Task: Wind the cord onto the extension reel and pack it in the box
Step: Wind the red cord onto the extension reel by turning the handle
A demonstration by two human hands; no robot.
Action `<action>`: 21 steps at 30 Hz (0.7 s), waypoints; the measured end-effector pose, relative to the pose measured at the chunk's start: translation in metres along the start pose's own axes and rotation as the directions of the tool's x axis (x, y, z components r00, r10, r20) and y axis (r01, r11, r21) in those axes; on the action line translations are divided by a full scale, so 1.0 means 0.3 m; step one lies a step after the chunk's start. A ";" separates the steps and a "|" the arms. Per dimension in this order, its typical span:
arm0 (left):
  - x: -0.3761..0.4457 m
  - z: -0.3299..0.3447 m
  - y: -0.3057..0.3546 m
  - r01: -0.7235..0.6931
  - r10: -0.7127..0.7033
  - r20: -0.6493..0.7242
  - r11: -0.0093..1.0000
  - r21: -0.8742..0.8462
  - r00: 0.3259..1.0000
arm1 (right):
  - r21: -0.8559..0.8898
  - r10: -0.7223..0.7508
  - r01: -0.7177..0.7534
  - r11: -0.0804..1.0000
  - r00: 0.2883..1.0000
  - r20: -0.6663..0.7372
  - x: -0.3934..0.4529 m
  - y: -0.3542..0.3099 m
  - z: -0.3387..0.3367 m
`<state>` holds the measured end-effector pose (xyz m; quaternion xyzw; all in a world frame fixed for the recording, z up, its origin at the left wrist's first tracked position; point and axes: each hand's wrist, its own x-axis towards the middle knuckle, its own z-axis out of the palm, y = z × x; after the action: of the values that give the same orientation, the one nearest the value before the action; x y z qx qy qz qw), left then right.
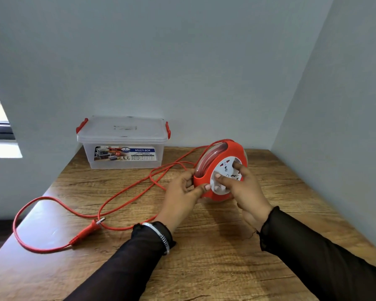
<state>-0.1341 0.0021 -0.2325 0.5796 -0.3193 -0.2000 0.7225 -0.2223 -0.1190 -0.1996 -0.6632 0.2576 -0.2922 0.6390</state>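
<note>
Both hands [182, 192] [245, 192] hold the reel [220, 168] mid-table, cord [126, 192] trailing left.

I cannot see the lower part of the reel [220, 168]: my right hand [245, 192] covers it at five o'clock, my left hand [182, 192] at eight. The small print on the box [123, 142] label is too fine to read. Both sleeves run off the bottom edge.
</note>
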 end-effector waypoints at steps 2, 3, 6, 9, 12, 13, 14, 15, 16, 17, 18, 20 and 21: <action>0.002 -0.002 -0.002 0.013 -0.013 0.008 1.000 -0.026 1.000 | 0.030 0.050 -0.050 0.998 0.999 -0.002 -0.008 -0.009 -0.003; 0.002 0.000 -0.004 0.012 -0.011 0.009 1.000 -0.029 1.000 | 0.041 0.070 -0.069 0.997 0.998 -0.009 -0.012 -0.012 -0.004; -0.002 0.006 -0.009 -0.015 0.015 -0.012 1.000 -0.011 1.000 | 0.062 0.095 -0.093 0.994 0.995 -0.030 -0.017 -0.017 -0.001; -0.005 0.010 -0.009 -0.038 0.038 -0.041 0.999 0.013 0.998 | 0.064 0.149 -0.145 0.987 0.987 -0.060 -0.022 -0.022 0.015; -0.004 0.011 -0.011 -0.025 0.025 -0.064 1.000 -0.007 0.998 | 0.119 0.302 -0.295 0.948 0.952 -0.043 -0.017 -0.032 0.031; -0.003 0.012 -0.012 -0.017 0.016 -0.071 1.000 -0.017 0.997 | 0.132 0.344 -0.338 0.932 0.938 -0.030 -0.013 -0.036 0.034; -0.001 0.011 -0.012 -0.011 0.009 -0.078 1.000 -0.026 0.997 | 0.143 0.370 -0.363 0.921 0.929 -0.020 -0.009 -0.038 0.037; 0.001 0.010 -0.013 -0.007 0.004 -0.082 0.999 -0.031 0.997 | 0.156 0.385 -0.379 0.912 0.923 -0.013 -0.006 -0.038 0.038; 0.003 0.009 -0.013 -0.005 0.002 -0.084 0.999 -0.032 0.996 | 0.173 0.399 -0.392 0.904 0.917 -0.007 -0.003 -0.039 0.041; 0.004 0.008 -0.013 -0.001 -0.002 -0.085 0.999 -0.034 0.996 | 0.195 0.416 -0.408 0.892 0.909 -0.003 -0.001 -0.042 0.042; 0.004 0.008 -0.013 0.005 -0.008 -0.085 0.999 -0.039 0.996 | 0.225 0.437 -0.427 0.876 0.899 0.003 0.000 -0.044 0.040; 0.004 0.012 -0.013 0.020 -0.025 -0.080 0.998 -0.064 0.997 | 0.316 0.472 -0.459 0.831 0.881 0.038 0.002 -0.049 0.042; 0.003 0.015 -0.016 0.025 -0.031 -0.074 0.996 -0.082 0.997 | 0.371 0.479 -0.464 0.804 0.876 0.059 0.002 -0.053 0.044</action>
<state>-0.1363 -0.0028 -0.2363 0.5615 -0.2752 -0.2008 0.7541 -0.2129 -0.1094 -0.1840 -0.4386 0.3658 -0.1804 0.8008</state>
